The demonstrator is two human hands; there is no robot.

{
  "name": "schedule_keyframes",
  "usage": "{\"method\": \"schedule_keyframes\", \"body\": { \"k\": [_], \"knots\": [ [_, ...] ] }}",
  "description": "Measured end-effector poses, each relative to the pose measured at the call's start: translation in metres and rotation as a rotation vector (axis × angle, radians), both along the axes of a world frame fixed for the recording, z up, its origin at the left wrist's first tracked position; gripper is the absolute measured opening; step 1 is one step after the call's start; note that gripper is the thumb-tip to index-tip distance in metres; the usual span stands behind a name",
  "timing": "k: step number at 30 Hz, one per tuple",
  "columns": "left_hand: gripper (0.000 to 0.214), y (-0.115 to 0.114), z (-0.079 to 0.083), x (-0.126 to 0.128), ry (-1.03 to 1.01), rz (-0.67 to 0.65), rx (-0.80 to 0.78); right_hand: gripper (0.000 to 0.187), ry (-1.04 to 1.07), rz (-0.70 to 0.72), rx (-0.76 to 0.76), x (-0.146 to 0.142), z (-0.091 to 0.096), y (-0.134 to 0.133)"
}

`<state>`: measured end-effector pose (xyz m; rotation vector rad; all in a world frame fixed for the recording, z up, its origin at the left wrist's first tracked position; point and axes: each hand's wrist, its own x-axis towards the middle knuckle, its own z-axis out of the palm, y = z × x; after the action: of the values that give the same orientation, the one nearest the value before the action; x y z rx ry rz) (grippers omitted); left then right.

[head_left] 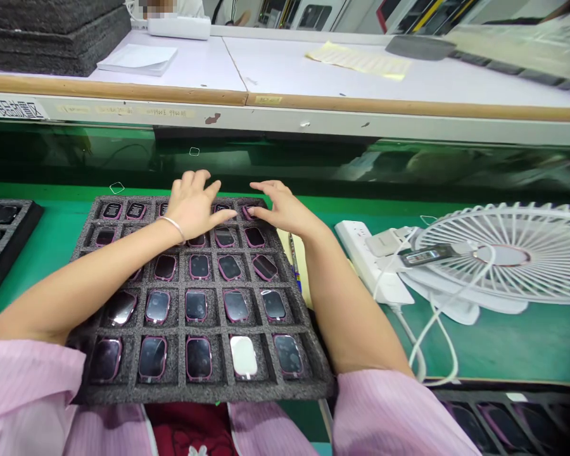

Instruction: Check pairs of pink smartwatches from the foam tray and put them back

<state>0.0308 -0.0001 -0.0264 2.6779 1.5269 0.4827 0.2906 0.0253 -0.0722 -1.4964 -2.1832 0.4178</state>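
A black foam tray (209, 394) lies in front of me, its near edge by my lap. Its square compartments hold several smartwatch bodies (199, 266) with purple frames and dark screens; one in the nearest row shows a white face (244, 356). Over the back rows is my left hand (190, 204), palm down, fingers spread, holding nothing; it hides some compartments. My right hand (285, 209) is at the back right corner, fingers and thumb apart. Its thumb reaches over the corner watch (249, 211); whether it touches it I cannot tell.
To the right are a white power strip (361, 244) with cables, a small meter (427, 254) and a white fan (503, 253). Another tray (9, 253) lies at the left. A shelf (266, 63) with black foam blocks (52, 38) and papers runs across the back.
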Motion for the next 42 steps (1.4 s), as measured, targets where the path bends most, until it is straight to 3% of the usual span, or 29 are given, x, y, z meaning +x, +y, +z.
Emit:
{"method": "schedule_keyframes", "body": {
  "k": [3,5,8,11,13,16,21,24,27,29,31,33,37,42],
  "knots": [
    [0.061,-0.011,0.019,-0.064,0.035,0.076,0.077,0.052,-0.016,0.111,0.075,-0.018,0.012,-0.013],
    [0.054,-0.018,0.024,-0.115,0.122,0.165,0.051,0.046,-0.015,0.232,0.083,-0.039,0.020,-0.022],
    [0.047,-0.032,0.017,-0.178,0.339,0.352,-0.149,0.041,-0.069,0.411,0.046,-0.084,0.030,-0.034],
    [0.047,-0.046,-0.001,-0.205,0.393,0.445,-0.343,0.035,-0.211,0.512,-0.021,-0.142,0.039,-0.044],
    [0.051,-0.052,-0.012,-0.205,0.343,0.457,-0.306,0.029,-0.321,0.513,-0.045,-0.183,0.043,-0.048],
    [0.049,-0.053,-0.019,-0.194,0.253,0.474,-0.241,0.029,-0.469,0.401,-0.030,-0.231,0.042,-0.051],
    [0.026,-0.051,-0.009,-0.183,0.045,0.508,-0.326,0.018,-0.476,0.353,-0.051,-0.259,0.037,-0.047],
    [0.019,-0.059,0.002,-0.179,-0.012,0.501,-0.310,0.007,-0.325,0.342,0.003,-0.249,0.036,-0.050],
    [0.020,-0.070,0.010,-0.166,-0.430,0.386,-0.388,0.021,0.103,0.362,-0.012,-0.225,0.034,-0.063],
    [0.028,-0.076,0.014,-0.153,-0.816,0.270,-0.596,0.026,0.434,0.379,-0.235,-0.205,0.033,-0.076],
    [0.036,-0.082,0.015,-0.136,-1.044,0.196,-0.788,0.029,0.701,0.342,-0.526,-0.185,0.030,-0.090],
    [0.039,-0.087,0.013,-0.119,-1.108,0.172,-0.851,0.034,0.883,0.263,-0.708,-0.169,0.026,-0.103],
    [0.027,-0.090,0.002,-0.093,-1.052,0.152,-0.825,0.046,1.125,0.147,-0.845,-0.153,0.013,-0.115],
    [0.029,-0.093,-0.011,-0.085,-0.955,0.158,-0.716,0.049,1.246,0.274,-0.913,-0.151,0.006,-0.116]
  ]
}}
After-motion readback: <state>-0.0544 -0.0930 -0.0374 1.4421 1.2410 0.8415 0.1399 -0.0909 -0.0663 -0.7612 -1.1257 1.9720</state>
